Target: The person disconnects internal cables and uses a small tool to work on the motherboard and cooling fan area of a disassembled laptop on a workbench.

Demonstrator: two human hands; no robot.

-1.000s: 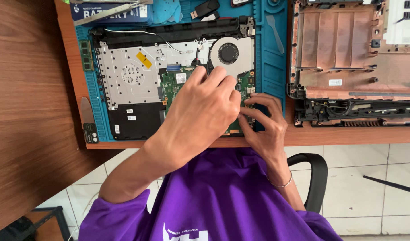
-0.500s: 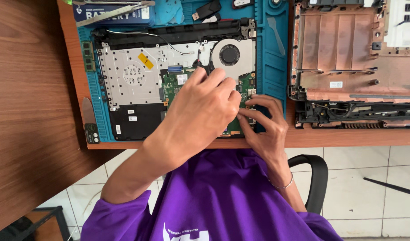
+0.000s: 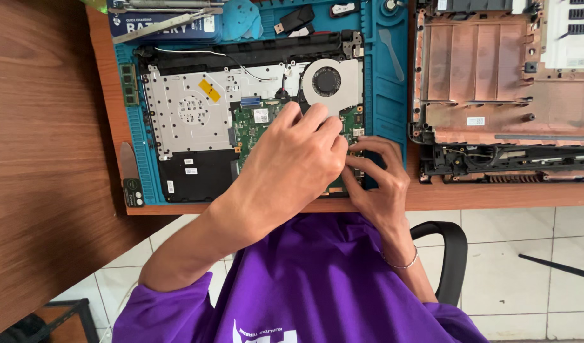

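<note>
An opened laptop base [image 3: 190,121] lies on a blue repair mat [image 3: 387,95], showing its silver plate, round fan [image 3: 327,81] and green motherboard [image 3: 260,121]. My left hand [image 3: 292,159] lies palm down over the motherboard, fingers close together, tips just below the fan. Anything under that hand is hidden. My right hand [image 3: 377,181] comes in from below, its fingertips curled onto the motherboard's lower right edge and touching my left hand.
A second stripped laptop shell [image 3: 495,76], copper-coloured inside, lies to the right on the wooden desk [image 3: 44,159]. A memory stick [image 3: 128,84], a pry tool [image 3: 128,166], a flat battery pack [image 3: 165,25] and small tools line the mat's edges. A chair arm [image 3: 454,254] is below.
Both hands stay over the same part of the board; only small finger shifts and a slight camera wobble.
</note>
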